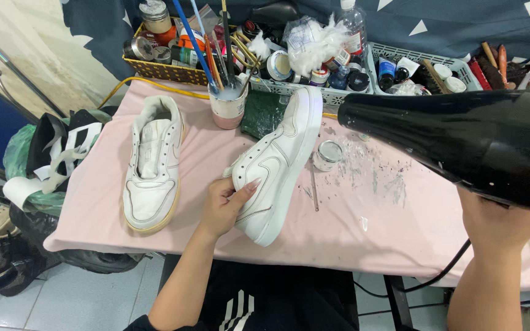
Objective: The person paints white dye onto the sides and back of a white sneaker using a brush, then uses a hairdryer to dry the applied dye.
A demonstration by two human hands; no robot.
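The left hand (225,205) grips a white sneaker (275,164) by its side, tilting it on the pink counter (369,220). The right hand (498,224) is wrapped around a black hair dryer (461,144), whose nozzle points at the sneaker's heel end. A second white sneaker (153,165) lies left of the left hand. A small tin (327,154) sits just right of the held sneaker.
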